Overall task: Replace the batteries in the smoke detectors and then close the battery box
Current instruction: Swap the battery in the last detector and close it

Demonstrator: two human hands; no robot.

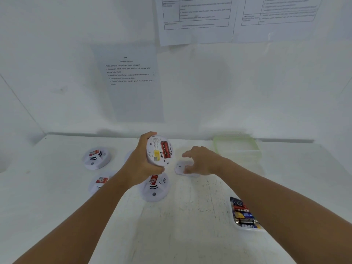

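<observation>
I hold the smoke detector (159,151) up above the middle of the white table (190,216), its back turned to me with red batteries showing in the open bay; my left hand (142,162) wraps its rim, fingers closed around it. My right hand (200,161) reaches just right of it, fingers spread loosely over the white cover (183,168) lying on the table. I judge the cover goes on next: pinch it by the edges, line it up with the bay, then press evenly. Three more detectors sit left and near; the battery box (245,216) lies near right, the lid (237,147) far right.
</observation>
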